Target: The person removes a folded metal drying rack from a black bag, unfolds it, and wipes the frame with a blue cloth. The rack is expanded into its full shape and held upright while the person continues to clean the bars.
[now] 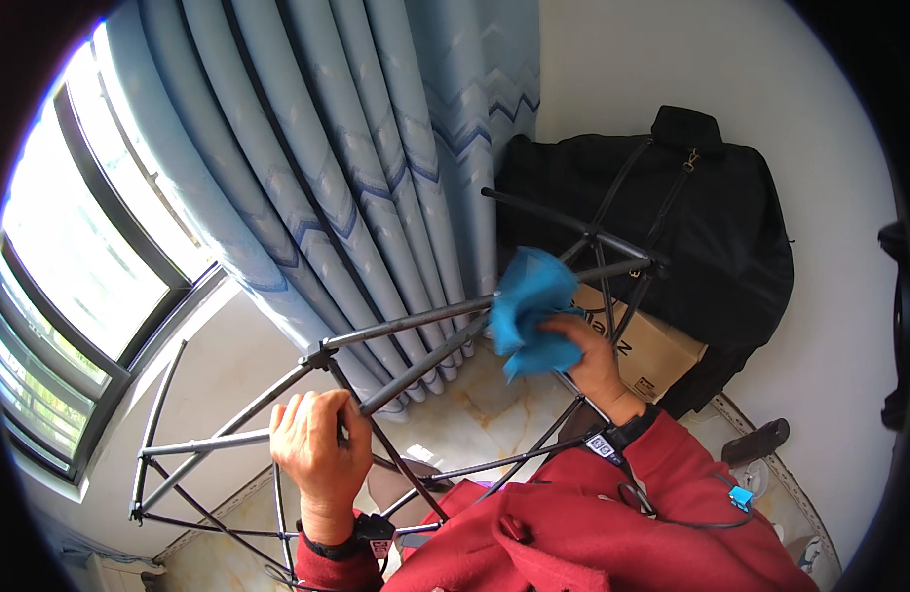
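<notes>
The dark metal frame (396, 365) stands before the blue curtain (356, 168). The left hand (317, 444) is closed around a lower bar; the right hand (588, 355) clutches a blue cloth (529, 306) against an upper bar. Steadying the frame firmly should let each wipe run along the bar.

A bright blue cloth (530, 308) lies against a dark grey metal frame (406, 350), before pale blue curtains (356, 168) with darker zigzag bands, a black bag (717, 227) and red sleeves (613, 523).
</notes>
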`<state>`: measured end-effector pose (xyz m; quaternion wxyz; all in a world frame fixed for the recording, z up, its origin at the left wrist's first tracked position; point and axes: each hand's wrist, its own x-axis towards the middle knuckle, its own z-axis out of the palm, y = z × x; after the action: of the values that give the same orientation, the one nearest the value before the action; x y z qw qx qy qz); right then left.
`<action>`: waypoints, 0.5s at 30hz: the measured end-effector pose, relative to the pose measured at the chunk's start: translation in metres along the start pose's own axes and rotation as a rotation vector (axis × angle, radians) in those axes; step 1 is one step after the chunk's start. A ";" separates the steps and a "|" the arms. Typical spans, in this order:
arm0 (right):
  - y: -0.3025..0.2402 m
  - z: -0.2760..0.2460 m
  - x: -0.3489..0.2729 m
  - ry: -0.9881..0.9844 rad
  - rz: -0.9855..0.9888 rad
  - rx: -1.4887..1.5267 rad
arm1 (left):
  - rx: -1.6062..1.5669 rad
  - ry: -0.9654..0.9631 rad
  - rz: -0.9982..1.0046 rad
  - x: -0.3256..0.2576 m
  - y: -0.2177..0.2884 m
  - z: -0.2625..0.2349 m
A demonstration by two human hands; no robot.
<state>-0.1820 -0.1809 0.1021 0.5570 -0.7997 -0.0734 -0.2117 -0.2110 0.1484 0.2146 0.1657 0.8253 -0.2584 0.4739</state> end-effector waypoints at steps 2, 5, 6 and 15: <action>0.015 -0.012 0.006 0.225 0.404 0.547 | -0.023 0.012 -0.002 0.001 0.001 -0.003; 0.023 -0.030 0.025 0.479 0.334 0.974 | -0.018 -0.021 0.013 0.002 0.006 -0.003; 0.023 -0.035 0.033 0.543 0.238 0.997 | -0.005 -0.023 0.001 0.002 0.008 -0.002; -0.008 0.002 0.084 0.373 -0.589 -0.269 | 0.037 -0.053 -0.057 0.003 0.018 0.003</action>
<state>-0.1084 -0.1862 0.1434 0.3659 -0.7580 -0.1689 -0.5128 -0.2180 0.1317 0.2160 0.1570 0.8475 -0.2300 0.4519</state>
